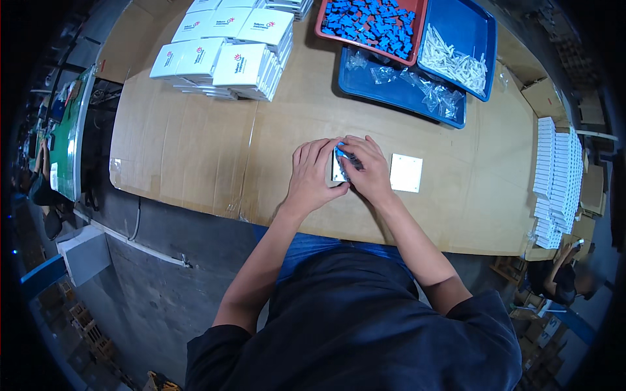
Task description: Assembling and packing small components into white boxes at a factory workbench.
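Observation:
On the cardboard-covered table, a small white square housing (336, 172) with a dark edge stands between my hands. A blue connector piece (341, 148) shows at its far end. My left hand (313, 173) is curled round the left side, with the thumb at the near edge. From the right, my right hand (368, 168) presses over the housing, its fingers bent onto the blue connector piece. My fingers partly hide both parts. Just right of my right hand lies a flat white square plate (405, 173), apart from both hands.
Stacked white boxes (241, 65) stand far left. At the back are a red tray (421, 32) of blue connectors, a blue tray (491, 49) of white strips and a lower blue tray (391, 104) with clear bags. White stacks (554, 176) line the right edge. Other people work at both sides.

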Demonstrator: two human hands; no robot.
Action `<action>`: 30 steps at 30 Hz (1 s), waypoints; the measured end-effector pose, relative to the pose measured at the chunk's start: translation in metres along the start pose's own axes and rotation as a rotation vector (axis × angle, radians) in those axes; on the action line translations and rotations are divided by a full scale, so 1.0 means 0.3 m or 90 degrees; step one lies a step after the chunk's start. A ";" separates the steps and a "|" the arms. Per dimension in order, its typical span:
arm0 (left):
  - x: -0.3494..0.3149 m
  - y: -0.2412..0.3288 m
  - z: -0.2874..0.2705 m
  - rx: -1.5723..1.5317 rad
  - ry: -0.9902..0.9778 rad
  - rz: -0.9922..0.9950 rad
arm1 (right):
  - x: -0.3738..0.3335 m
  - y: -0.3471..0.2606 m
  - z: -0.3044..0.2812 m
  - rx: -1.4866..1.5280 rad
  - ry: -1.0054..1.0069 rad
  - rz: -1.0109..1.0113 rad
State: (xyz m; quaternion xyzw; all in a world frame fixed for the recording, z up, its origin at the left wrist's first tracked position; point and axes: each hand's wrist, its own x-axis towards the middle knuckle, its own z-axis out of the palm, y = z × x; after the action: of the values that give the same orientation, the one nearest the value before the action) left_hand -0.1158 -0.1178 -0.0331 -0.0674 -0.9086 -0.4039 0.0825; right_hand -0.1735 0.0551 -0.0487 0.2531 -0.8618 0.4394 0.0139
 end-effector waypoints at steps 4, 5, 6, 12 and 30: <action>-0.001 -0.004 0.002 -0.002 -0.001 0.003 | 0.002 -0.008 -0.011 -0.104 -0.004 -0.059; -0.004 -0.005 0.005 0.003 0.003 0.002 | 0.000 -0.013 -0.012 -0.151 -0.008 -0.078; -0.003 -0.007 0.007 0.007 0.006 0.002 | -0.011 -0.025 -0.015 -0.152 -0.005 -0.078; 0.004 -0.004 0.013 0.040 -0.006 0.015 | -0.006 -0.066 -0.060 -0.287 -0.092 -0.095; -0.015 0.037 0.076 0.211 0.022 -0.026 | -0.220 0.058 -0.511 -0.163 -0.158 0.101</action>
State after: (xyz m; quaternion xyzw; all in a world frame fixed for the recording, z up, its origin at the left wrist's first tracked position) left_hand -0.1115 -0.0937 -0.0409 -0.0271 -0.9625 -0.2509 0.0998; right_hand -0.1543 0.2087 0.0160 0.2326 -0.9230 0.2913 -0.0949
